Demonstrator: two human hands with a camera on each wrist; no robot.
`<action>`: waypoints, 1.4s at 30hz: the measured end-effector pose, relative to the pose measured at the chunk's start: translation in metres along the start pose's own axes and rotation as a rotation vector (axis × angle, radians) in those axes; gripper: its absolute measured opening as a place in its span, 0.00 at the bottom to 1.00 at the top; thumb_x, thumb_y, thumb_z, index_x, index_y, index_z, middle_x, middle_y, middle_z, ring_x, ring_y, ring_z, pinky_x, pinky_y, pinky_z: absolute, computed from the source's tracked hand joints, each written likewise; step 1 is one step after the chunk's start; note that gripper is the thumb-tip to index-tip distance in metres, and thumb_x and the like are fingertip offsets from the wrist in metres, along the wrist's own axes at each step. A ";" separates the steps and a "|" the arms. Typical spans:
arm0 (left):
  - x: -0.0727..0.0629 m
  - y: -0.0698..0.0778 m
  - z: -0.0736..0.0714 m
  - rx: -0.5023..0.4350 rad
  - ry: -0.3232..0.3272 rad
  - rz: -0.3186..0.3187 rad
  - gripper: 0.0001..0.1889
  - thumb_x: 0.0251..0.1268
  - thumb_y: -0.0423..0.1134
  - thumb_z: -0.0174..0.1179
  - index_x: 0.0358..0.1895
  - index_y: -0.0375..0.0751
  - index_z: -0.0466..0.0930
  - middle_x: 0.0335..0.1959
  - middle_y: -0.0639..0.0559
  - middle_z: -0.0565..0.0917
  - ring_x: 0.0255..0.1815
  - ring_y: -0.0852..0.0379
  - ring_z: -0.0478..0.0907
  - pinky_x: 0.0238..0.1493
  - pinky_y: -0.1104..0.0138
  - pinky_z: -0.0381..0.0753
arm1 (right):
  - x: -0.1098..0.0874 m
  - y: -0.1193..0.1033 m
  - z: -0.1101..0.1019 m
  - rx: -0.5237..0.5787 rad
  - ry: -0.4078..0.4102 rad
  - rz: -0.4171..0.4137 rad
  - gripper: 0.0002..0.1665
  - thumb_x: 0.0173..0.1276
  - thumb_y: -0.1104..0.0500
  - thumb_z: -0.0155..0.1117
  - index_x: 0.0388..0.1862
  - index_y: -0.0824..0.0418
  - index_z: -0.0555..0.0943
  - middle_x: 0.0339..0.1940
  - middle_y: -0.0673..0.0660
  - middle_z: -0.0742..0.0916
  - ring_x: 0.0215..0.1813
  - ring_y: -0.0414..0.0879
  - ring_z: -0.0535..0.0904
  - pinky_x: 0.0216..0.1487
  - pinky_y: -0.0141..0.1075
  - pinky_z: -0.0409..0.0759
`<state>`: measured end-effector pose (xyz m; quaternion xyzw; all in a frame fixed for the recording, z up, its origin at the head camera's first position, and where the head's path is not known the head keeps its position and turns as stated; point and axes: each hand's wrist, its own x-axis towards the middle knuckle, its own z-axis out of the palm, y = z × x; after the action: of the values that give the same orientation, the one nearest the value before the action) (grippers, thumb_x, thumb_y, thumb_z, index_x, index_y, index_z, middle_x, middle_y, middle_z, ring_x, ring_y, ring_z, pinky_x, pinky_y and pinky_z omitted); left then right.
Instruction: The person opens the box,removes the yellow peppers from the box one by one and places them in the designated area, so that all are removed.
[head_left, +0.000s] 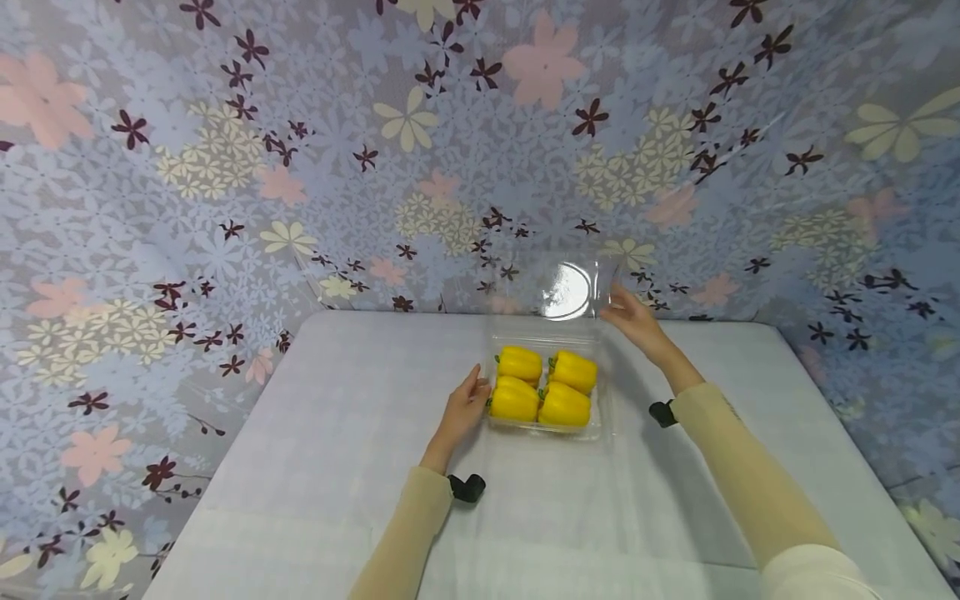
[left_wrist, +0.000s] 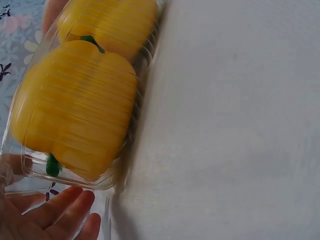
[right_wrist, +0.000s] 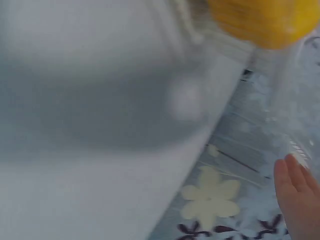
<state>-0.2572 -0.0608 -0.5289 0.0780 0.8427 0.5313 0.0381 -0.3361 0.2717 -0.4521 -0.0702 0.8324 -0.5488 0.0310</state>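
Observation:
A clear plastic clamshell container [head_left: 604,425] lies on the table with several yellow bell peppers [head_left: 564,405] inside, their green stems pointing left. Its transparent lid [head_left: 585,292] stands raised at the back. My left hand [head_left: 465,407] is at the container's left side; in the left wrist view its fingers [left_wrist: 65,212] extend loosely by the end wall, close to a pepper [left_wrist: 80,100]. My right hand [head_left: 636,321] is at the lid's right edge; the right wrist view shows its fingers [right_wrist: 295,175] fairly straight against the clear plastic.
A pale cloth covers the table [head_left: 337,417]. Behind it hangs a floral curtain [head_left: 405,183], close to the raised lid. A black wrist camera [head_left: 468,488] sits on the left wrist and another black camera [head_left: 663,413] on the right.

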 end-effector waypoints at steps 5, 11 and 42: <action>0.000 0.002 -0.002 -0.026 0.000 -0.041 0.29 0.74 0.39 0.47 0.74 0.38 0.53 0.62 0.36 0.76 0.60 0.41 0.75 0.61 0.51 0.74 | 0.003 0.009 0.004 -0.019 -0.053 0.096 0.47 0.73 0.49 0.53 0.78 0.58 0.39 0.77 0.68 0.54 0.75 0.66 0.53 0.72 0.58 0.58; 0.001 0.003 -0.004 -0.042 -0.009 -0.055 0.29 0.74 0.39 0.48 0.74 0.40 0.54 0.60 0.36 0.77 0.60 0.42 0.75 0.61 0.52 0.75 | -0.002 0.000 0.009 0.021 -0.132 0.183 0.49 0.73 0.53 0.54 0.78 0.58 0.34 0.77 0.69 0.51 0.77 0.66 0.49 0.73 0.61 0.53; -0.001 0.005 -0.003 -0.043 -0.024 -0.093 0.30 0.75 0.43 0.46 0.75 0.44 0.51 0.64 0.37 0.74 0.65 0.41 0.71 0.67 0.49 0.67 | -0.051 -0.003 0.061 -0.405 -0.171 -0.136 0.39 0.61 0.63 0.67 0.69 0.72 0.63 0.66 0.72 0.71 0.66 0.66 0.67 0.67 0.59 0.65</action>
<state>-0.2561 -0.0616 -0.5232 0.0442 0.8335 0.5458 0.0743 -0.2780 0.2232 -0.4747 -0.1772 0.9133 -0.3633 0.0495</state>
